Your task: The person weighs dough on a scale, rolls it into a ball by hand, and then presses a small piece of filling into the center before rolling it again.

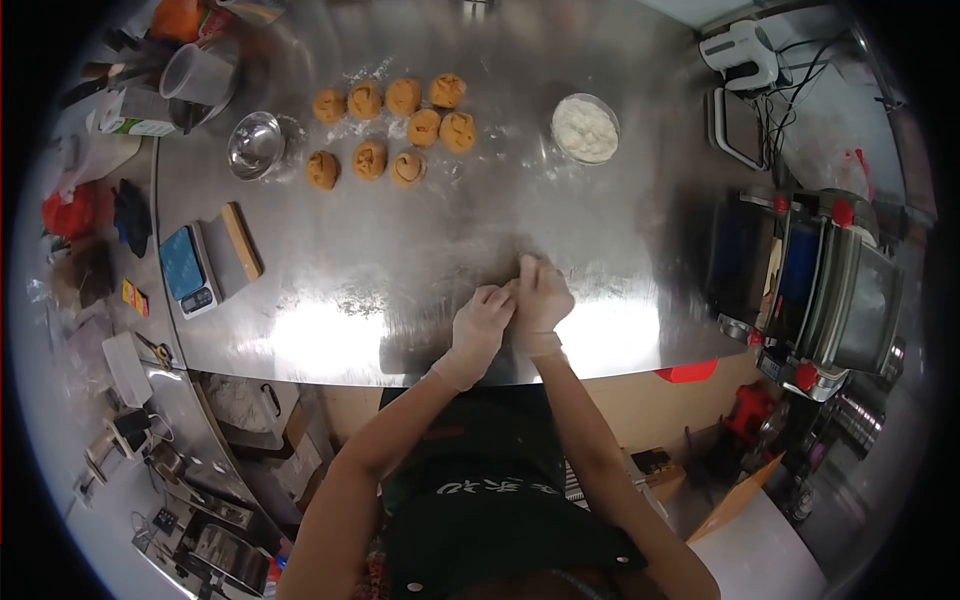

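Observation:
Both my hands wear clear thin gloves and meet above the steel table's near edge. My left hand (483, 325) is closed, its fingertips pressed up against the other hand's fingers. Curled in as well, my right hand (543, 296) sits close beside it. Whatever lies between the fingers, if anything, is too small to see. Farther back are several round orange-brown dough pieces (403, 97), set in loose rows on dusted flour. A bowl of white powder (585, 129) stands to their right, and a shiny metal bowl (256, 146) to their left.
On the left lie a digital scale (187, 268) and a wooden strip (241, 241). A rolling machine (820, 285) with red knobs stands on the right, below a white hand mixer (740, 54) and cables. The steel table (600, 220) ends just in front of my apron.

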The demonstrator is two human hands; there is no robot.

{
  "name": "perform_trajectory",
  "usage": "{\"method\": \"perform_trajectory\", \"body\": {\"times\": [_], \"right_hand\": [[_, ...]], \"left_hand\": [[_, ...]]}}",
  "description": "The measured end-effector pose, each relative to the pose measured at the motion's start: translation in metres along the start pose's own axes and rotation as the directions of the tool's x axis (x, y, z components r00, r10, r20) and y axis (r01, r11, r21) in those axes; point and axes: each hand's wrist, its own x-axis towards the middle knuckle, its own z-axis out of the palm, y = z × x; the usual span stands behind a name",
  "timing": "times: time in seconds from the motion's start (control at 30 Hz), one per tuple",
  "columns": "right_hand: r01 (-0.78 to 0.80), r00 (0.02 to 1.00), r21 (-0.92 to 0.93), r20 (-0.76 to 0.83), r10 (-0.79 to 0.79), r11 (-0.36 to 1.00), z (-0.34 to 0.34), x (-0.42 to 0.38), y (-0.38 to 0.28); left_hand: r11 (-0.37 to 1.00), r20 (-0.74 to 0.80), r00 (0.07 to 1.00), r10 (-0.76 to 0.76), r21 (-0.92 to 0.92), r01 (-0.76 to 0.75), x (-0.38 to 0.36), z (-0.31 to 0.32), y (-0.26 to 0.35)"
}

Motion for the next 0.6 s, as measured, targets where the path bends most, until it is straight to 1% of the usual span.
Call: {"method": "perform_trajectory", "body": {"times": [0.03,0.07,0.1,0.13,0.2,0.23,0.27,0.3,0.33,0.37,0.4,0.47,0.5,0.53,0.57,0.6], "right_hand": [[0.031,0.994,0.015,-0.104,-0.029,0.999,0.01,-0.002,-0.003],[0.067,0.976,0.03,-0.21,-0.059,0.997,0.018,-0.001,-0.004],[0.071,0.976,0.001,-0.204,-0.069,0.997,0.018,0.002,-0.003],[0.059,0.982,0.022,-0.18,-0.055,0.998,0.014,-0.004,-0.001],[0.064,0.984,0.068,-0.168,-0.052,0.996,0.01,0.01,-0.001],[-0.067,0.988,0.214,-0.124,0.095,0.975,0.007,0.013,0.001],[-0.207,0.97,0.347,-0.051,0.239,0.915,0.002,0.01,0.005],[-0.345,0.928,0.459,0.04,0.37,0.818,-0.004,0.007,0.008],[-0.376,0.919,0.428,0.061,0.389,0.822,-0.007,0.005,0.011],[-0.402,0.91,0.399,0.078,0.407,0.824,-0.009,0.007,0.014],[-0.425,0.902,0.372,0.091,0.423,0.826,-0.013,0.012,0.014],[-0.306,0.948,0.323,0.016,0.318,0.895,-0.018,0.005,0.005],[-0.248,0.964,0.297,-0.016,0.264,0.922,-0.017,0.001,-0.001],[-0.145,0.976,0.248,-0.126,0.18,0.958,-0.009,-0.004,-0.003],[-0.046,0.969,0.187,-0.231,0.09,0.981,0.004,-0.009,-0.002],[0.045,0.945,0.113,-0.327,-0.005,0.993,0.008,-0.012,-0.005]], "left_hand": [[0.997,-0.022,0.996,0.082,0.001,-0.082,-0.007,0.002,-0.005],[0.999,0.065,0.997,0.044,0.018,-0.046,-0.01,0.007,-0.009],[0.999,0.15,0.989,0.006,0.041,-0.013,-0.005,0.003,-0.008],[0.998,0.238,0.971,-0.029,0.063,0.015,-0.004,-0.002,-0.005],[0.983,0.094,0.98,-0.175,-0.044,0.179,0.014,0.001,-0.009],[0.959,0.035,0.965,-0.261,-0.106,0.263,0.018,0.0,-0.01],[0.967,0.108,0.965,-0.238,-0.069,0.246,0.022,0.001,-0.011],[0.974,0.185,0.959,-0.214,-0.035,0.225,0.043,-0.014,0.001],[0.98,0.259,0.947,-0.191,-0.007,0.199,0.059,-0.02,0.006],[0.984,0.429,0.892,-0.143,-0.033,0.174,0.065,-0.016,0.002],[0.996,0.487,0.869,-0.093,0.032,0.089,0.067,-0.018,0.006],[0.985,0.603,0.797,-0.023,0.15,-0.085,0.063,-0.025,0.015],[0.979,0.535,0.839,0.097,0.098,-0.176,0.048,-0.024,0.01],[0.962,0.459,0.862,0.215,0.053,-0.269,0.025,-0.019,-0.002],[0.932,0.375,0.866,0.331,0.016,-0.363,0.011,-0.014,-0.012],[0.922,0.309,0.882,0.356,0.039,-0.386,0.007,-0.013,-0.015]]}}
